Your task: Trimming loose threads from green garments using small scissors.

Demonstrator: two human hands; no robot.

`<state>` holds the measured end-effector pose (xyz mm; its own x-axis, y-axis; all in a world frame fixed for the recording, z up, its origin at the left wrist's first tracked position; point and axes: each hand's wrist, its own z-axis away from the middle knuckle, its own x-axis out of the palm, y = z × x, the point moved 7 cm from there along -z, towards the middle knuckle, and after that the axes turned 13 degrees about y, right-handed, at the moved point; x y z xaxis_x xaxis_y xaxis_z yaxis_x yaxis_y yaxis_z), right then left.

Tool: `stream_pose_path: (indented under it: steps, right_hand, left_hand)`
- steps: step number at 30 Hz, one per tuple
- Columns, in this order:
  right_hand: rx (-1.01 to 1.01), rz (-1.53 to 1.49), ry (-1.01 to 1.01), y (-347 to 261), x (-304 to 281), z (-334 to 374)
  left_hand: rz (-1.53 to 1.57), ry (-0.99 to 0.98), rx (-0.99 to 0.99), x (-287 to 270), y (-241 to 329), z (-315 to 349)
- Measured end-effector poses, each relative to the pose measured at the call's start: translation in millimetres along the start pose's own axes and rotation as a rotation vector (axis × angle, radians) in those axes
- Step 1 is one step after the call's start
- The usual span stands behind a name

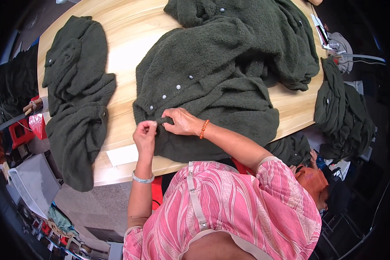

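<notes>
Pinching a fold of the dark green sweater [212,84] on the tabletop [123,56] between closed fingers, the right hand [180,121] should hold it steady beside the left hand [144,133], whose fingertips meet, on what, if anything, I cannot tell.

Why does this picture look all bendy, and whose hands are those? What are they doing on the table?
There's no robot here, just a person with two bare hands. A camera on their head looks down, and its very wide lens makes straight edges curve. On the wooden table lie dark green fuzzy clothes: a garment in the middle with shiny buttons, and more cloth on the left. The right hand, wearing an orange bead bracelet, holds a bit of the middle garment. The left hand's fingers are pinched together beside it; I can't tell whether anything tiny is between them.
</notes>
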<state>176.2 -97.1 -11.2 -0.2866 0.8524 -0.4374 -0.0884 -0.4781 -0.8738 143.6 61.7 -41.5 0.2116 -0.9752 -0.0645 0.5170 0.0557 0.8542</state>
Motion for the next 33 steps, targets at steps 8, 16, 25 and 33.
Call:
stream_pose_path:
  steps: [8,16,25,33]
  right_hand:
    - [-0.114,-0.037,0.0,-24.0,-5.1,2.4]
    - [-0.225,-0.038,0.27,-31.4,-22.6,-0.8]
    - [-0.222,0.032,0.323,-46.3,-21.8,7.8]
    - [-0.286,0.048,0.256,-42.3,-20.9,16.8]
  left_hand:
    - [-0.08,0.222,-0.004,7.8,10.8,-50.8]
    - [0.354,-0.065,-0.329,25.1,10.6,-31.2]
    - [0.379,-0.057,-0.358,19.5,5.2,-12.8]
    - [0.284,0.001,-0.387,23.1,4.7,1.1]
